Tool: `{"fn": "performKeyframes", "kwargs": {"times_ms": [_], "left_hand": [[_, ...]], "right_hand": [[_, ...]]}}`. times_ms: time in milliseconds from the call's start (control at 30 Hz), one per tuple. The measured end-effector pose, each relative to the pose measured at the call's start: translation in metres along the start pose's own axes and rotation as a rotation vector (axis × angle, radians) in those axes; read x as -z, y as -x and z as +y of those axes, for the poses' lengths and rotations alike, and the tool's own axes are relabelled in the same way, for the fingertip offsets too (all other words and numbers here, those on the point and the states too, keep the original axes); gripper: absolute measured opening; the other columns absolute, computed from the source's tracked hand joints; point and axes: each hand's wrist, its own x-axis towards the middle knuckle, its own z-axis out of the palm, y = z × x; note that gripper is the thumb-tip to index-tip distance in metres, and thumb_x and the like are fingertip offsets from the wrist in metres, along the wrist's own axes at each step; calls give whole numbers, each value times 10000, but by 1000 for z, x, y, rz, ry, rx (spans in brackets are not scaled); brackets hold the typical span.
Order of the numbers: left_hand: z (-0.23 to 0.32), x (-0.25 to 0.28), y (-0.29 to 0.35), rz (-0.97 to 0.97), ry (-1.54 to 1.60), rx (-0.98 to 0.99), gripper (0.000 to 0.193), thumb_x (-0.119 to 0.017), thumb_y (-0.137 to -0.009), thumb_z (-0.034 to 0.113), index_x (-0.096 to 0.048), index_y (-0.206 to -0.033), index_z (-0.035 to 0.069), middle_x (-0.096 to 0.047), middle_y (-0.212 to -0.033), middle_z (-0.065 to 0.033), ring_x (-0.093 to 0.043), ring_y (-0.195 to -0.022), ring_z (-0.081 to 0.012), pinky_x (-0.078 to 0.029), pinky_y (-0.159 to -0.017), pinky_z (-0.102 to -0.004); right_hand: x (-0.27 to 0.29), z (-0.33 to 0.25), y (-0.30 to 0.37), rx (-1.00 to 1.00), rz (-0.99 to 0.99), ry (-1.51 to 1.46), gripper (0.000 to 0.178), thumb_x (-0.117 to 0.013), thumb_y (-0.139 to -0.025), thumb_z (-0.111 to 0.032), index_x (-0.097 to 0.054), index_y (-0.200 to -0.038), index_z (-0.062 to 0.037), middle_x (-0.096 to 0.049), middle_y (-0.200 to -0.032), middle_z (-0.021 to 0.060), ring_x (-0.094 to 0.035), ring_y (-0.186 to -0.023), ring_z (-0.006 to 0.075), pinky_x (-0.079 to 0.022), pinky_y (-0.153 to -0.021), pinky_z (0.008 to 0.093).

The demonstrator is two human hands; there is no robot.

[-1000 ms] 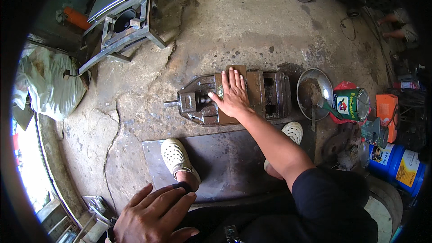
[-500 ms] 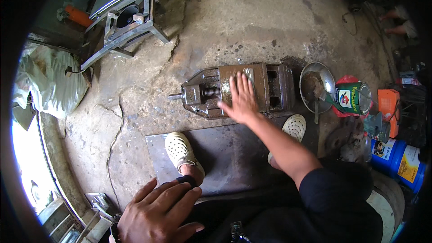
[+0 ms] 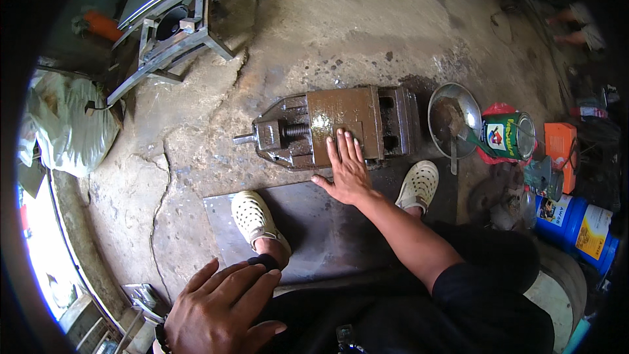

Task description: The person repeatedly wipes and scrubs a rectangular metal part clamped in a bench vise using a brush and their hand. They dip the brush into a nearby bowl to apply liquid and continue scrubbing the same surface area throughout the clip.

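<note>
A brown, wet machine vise (image 3: 334,102) lies on the concrete floor in front of me, its threaded screw (image 3: 296,130) toward the left. My right hand (image 3: 349,169) reaches over it, fingers stretched flat on the near part of its smooth top plate. Under those fingertips shows a small rectangular patch (image 3: 356,126); whether it is a separate piece, I cannot tell. My left hand (image 3: 219,305) lies palm down near my left leg, its fingers extended and nothing visible in them; its underside is hidden.
To the vise's right are a metal bowl (image 3: 466,102) with brown residue and a brush (image 3: 466,134), a green can (image 3: 508,136), an orange case (image 3: 560,151) and a blue bucket (image 3: 569,223). My clogs rest on a dark metal sheet (image 3: 314,223). A metal-framed stand (image 3: 167,49) is far left.
My right hand has slid toward me across the top plate, from its middle to its near edge. The scene has shifted slightly left in view; my left hand stays nearly in place.
</note>
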Motion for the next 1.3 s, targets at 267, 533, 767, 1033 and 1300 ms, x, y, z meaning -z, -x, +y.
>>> {"fn": "performKeyframes", "kwargs": {"times_ms": [267,533,767,1033,1300], "left_hand": [[1,-3,4,16,-15,-43,685,-808,-768,437,-635,-1258,-10,-691,-1167,-239,-683,-1115,-415,-513,-973,-602],[-1,-4,0,44,-12,-67,697,-809,-760,447,-637,-1247,-21,-694,-1157,-243,-690,-1092,-425,-513,-976,-600],[1,-4,2,61,-11,-23,693,-791,-773,473,-643,-1241,-16,-694,-1165,-241,-685,-1103,-423,-507,-986,-606],[4,-6,7,67,-61,-28,737,-776,-764,533,-644,-1246,-8,-693,-1179,-230,-679,-1128,-410,-489,-1013,-608],[0,-7,3,31,-33,-20,743,-790,-744,529,-652,-1232,-15,-690,-1189,-235,-676,-1136,-411,-475,-1028,-613]], "right_hand": [[15,19,-32,-41,111,10,1039,-369,-949,-750,-101,-1609,5,-67,-1663,290,-45,-1562,396,-32,-1274,481],[20,28,-35,-35,224,6,1020,-325,-946,-774,-93,-1619,-43,-43,-1676,249,-56,-1560,381,-26,-1274,468],[15,24,23,-13,-104,60,1068,-435,-928,-745,-112,-1603,18,-62,-1649,319,-43,-1546,448,-51,-1259,524],[28,56,-16,-30,220,94,971,-454,-968,-663,-150,-1599,10,-115,-1654,288,-88,-1554,398,-79,-1265,486],[16,58,16,29,213,35,1018,-512,-941,-662,-144,-1593,27,-125,-1639,316,-95,-1546,429,-75,-1259,514]]}}
